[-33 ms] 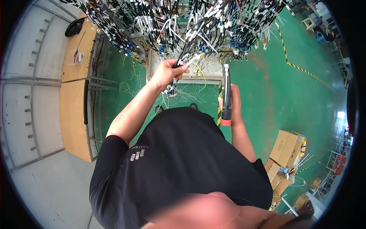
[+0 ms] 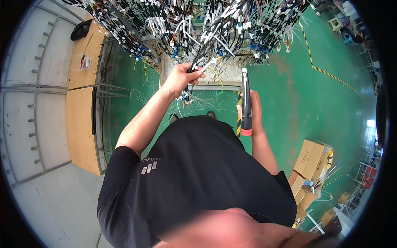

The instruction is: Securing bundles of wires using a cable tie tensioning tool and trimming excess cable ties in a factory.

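My left hand (image 2: 181, 80) pinches a few black wires (image 2: 198, 59) between thumb and fingers, at the near side of a dense hanging mass of wire harnesses (image 2: 223, 25) with white, blue and red connectors. White ends and a yellow-green wire (image 2: 219, 77) stick out to the right of its fingertips. To the right, my right hand (image 2: 256, 109) is wrapped round a cable tie gun (image 2: 246, 101), black with a metallic nose and a red knob. Its nose points away from me, apart from the wires. The gun covers part of that hand's fingers.
A pale framed base (image 2: 206, 87) stands beneath the harnesses. Thin pale strips (image 2: 144, 93) litter the green floor (image 2: 285, 107). Wooden-topped benches (image 2: 78, 124) line the left. Cardboard boxes (image 2: 308, 159) are stacked at the right, and black-yellow tape (image 2: 306, 45) marks the floor.
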Tool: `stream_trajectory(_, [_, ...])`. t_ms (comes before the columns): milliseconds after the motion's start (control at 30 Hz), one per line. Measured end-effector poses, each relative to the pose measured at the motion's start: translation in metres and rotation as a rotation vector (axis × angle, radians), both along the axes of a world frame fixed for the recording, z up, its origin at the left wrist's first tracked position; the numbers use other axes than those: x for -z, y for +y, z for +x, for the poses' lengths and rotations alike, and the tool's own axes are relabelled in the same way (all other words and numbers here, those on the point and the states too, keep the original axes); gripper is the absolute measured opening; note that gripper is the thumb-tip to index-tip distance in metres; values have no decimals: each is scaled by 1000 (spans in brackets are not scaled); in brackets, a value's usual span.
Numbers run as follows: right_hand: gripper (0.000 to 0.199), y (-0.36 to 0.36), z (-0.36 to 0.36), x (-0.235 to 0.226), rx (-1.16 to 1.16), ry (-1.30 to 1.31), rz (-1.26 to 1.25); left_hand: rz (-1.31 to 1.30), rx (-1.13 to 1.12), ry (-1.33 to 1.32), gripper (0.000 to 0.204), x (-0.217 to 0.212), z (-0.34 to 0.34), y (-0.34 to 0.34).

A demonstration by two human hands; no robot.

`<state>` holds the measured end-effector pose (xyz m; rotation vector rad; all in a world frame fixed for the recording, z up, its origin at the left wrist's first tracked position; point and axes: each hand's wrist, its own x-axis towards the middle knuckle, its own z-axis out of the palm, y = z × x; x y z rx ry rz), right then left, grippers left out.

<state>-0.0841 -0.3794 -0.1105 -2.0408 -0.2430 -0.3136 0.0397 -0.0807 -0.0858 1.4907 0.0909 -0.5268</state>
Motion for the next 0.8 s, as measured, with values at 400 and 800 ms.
stream_trajectory(400, [44, 8, 7, -3, -399, 154, 469, -77, 198, 24, 12, -2, -1, -17])
stream_trajectory(800, [31, -50, 64, -9, -21, 97, 632, 222, 78, -56, 12, -20, 0, 13])
